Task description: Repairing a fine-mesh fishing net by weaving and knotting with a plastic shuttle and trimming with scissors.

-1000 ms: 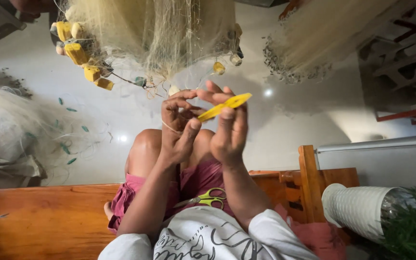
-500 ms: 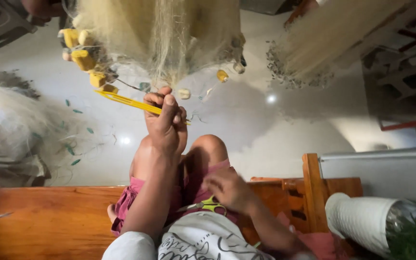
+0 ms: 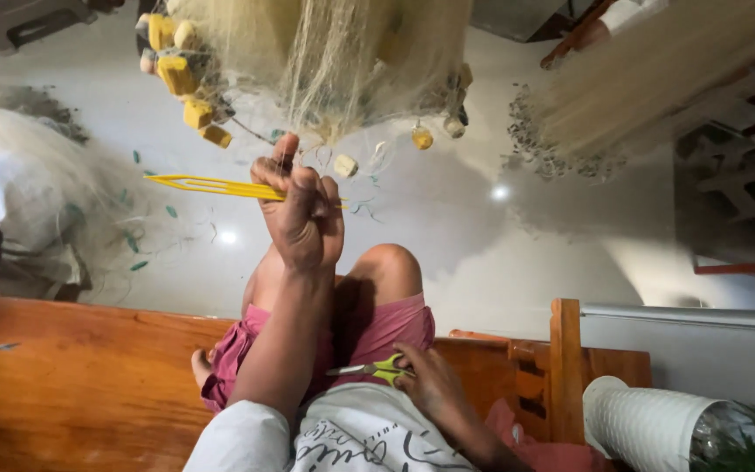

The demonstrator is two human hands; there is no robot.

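While your left hand (image 3: 301, 218) stays raised and fisted around the yellow netting needle (image 3: 211, 185), needle flat and pointing left just under the hanging net (image 3: 334, 61), your right hand (image 3: 425, 385) is down in your lap, fingers closing on the scissors (image 3: 377, 369). Looks mid-mend: the net's float edge (image 3: 181, 74) is bunched, much loose mesh left.
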